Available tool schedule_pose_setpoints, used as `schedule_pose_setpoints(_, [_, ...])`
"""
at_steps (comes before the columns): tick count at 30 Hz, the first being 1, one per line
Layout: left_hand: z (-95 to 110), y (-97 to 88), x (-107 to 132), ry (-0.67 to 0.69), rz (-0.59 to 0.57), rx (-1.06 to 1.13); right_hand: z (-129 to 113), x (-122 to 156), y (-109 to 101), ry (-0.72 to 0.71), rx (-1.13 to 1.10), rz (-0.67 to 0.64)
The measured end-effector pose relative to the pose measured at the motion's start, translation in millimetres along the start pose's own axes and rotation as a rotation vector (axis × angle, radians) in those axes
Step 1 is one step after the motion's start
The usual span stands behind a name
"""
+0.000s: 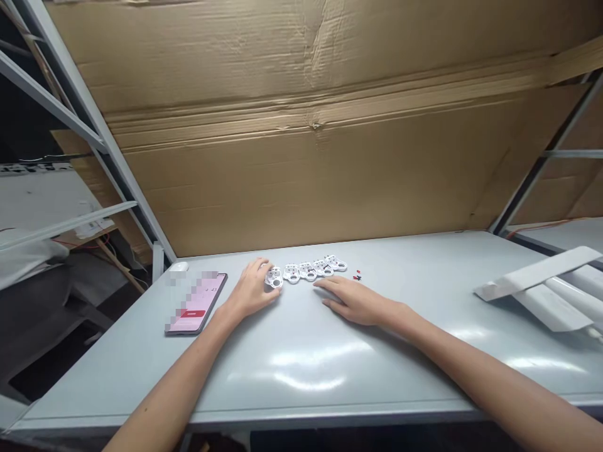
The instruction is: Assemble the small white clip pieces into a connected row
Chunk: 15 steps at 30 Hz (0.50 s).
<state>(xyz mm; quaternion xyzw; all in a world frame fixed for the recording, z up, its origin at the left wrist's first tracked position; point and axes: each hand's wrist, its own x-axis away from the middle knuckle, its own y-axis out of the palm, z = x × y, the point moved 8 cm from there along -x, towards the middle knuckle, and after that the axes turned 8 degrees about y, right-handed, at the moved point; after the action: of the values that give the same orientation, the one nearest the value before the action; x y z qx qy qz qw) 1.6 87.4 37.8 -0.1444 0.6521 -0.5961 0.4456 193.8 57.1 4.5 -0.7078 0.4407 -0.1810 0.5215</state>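
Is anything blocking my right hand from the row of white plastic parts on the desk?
Nothing visible stands between the right hand and the white plastic parts; its fingertips rest on the grey desk just in front of the row.

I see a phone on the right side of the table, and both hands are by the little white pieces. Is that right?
Not quite. The head view shows the phone on the left side of the table, not the right. The left hand and right hand are by the little white pieces, just as you said.
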Motion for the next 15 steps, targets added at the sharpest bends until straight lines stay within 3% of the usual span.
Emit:
schedule_pose_setpoints(5, [-13.5, 16.0, -1.5, 0.040, -0.033, 0.043, 1.3, 0.3, 1.1, 0.008, 0.005, -0.035])
schedule_pose_setpoints(15, [-32.0, 35.8, 2.8, -0.062, -0.099, 0.061, -4.7, 0.3, -2.1, -0.016, -0.028, -0.026])
